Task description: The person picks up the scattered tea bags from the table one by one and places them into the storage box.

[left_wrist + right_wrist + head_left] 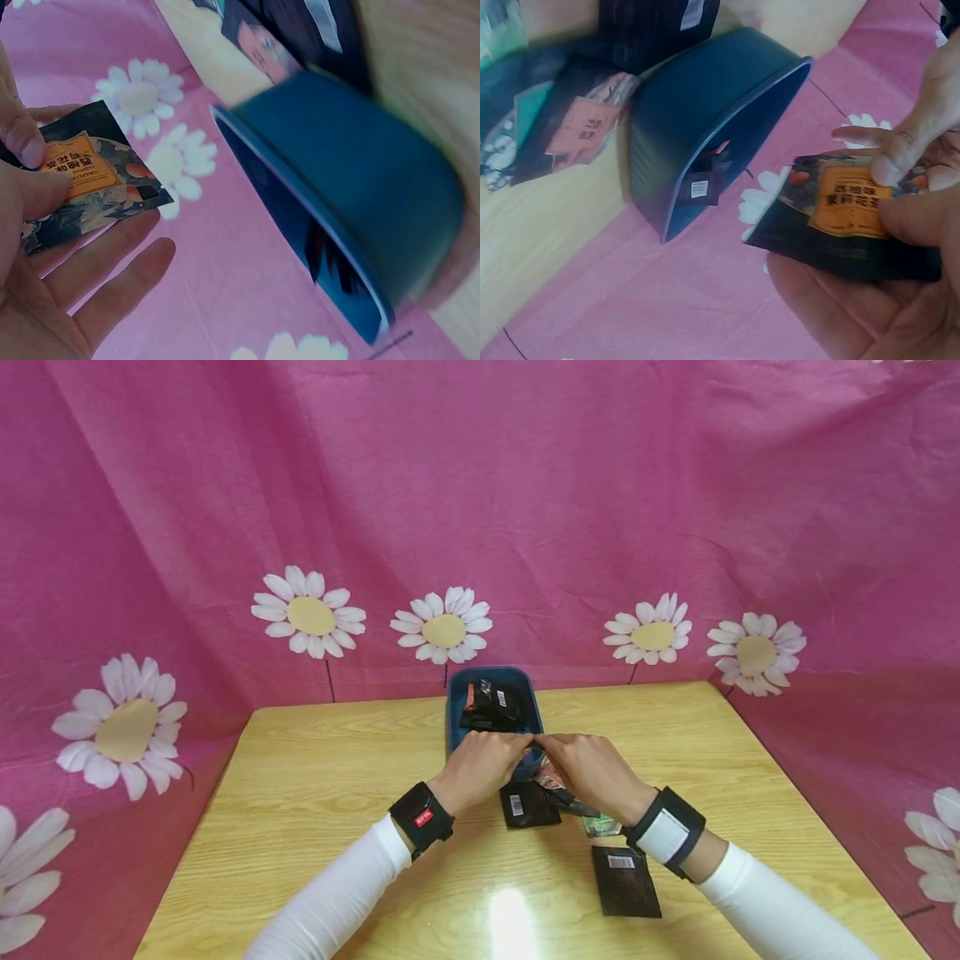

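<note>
A small dark tea sachet with an orange label (pixel 84 166) is held above the near end of a blue plastic basket (pixel 454 737). My left hand (pixel 483 762) pinches it from one side, thumb on the printed face and fingers behind. From the other side my right hand (pixel 600 772) pinches the same sachet (pixel 847 201), its thumb close to the left one. In the head view the hands hide the sachet almost fully. Several dark sachets (pixel 491 703) lie inside the basket.
In front of the basket, on the wooden table (pixel 337 827), lie a dark sachet (pixel 529 806), overlapping printed sachets partly behind the right hand, and a green one (pixel 602 825). Nearer sits another dark sachet (pixel 627 883). A pink flowered cloth (pixel 525 510) hangs behind the table.
</note>
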The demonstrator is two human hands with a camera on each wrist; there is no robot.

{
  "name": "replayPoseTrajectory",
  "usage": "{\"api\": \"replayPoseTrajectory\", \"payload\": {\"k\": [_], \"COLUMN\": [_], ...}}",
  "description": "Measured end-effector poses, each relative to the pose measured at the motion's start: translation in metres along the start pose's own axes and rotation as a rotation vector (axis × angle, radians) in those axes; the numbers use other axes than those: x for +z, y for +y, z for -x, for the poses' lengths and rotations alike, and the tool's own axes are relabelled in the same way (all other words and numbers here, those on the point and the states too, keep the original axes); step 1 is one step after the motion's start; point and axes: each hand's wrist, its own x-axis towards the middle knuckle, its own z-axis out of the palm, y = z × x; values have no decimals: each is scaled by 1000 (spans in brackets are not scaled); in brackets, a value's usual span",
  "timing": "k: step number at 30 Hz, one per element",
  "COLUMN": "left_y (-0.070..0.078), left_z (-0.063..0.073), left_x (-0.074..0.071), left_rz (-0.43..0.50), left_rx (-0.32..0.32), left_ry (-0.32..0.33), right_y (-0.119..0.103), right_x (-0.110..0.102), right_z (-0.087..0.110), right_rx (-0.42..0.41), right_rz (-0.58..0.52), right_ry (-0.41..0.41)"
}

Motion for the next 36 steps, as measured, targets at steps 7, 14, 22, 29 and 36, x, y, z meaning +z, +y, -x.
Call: {"api": "replayPoseTrajectory", "payload": {"k": [7, 14, 22, 29, 36], "left_y": [-26, -51, -65, -71, -76], "left_z": [-8, -4, 8, 10, 15], "left_x": [9, 27, 48, 51, 54], "left_rz": [-92, -75, -19, -10, -26], "left_rx": [-74, -151, -160, -212, -272], "left_ry": [-19, -67, -129, -245, -368], "right_y": [13, 18, 20, 22, 21], "right_x": [28, 61, 93, 107, 115], "right_z": [-31, -49, -55, -57, -61], "right_rx": [67, 67, 48, 33, 49], "right_rz": [-98, -120, -137, -150, -161], "right_ry": [8, 33, -30, -84, -232]}}
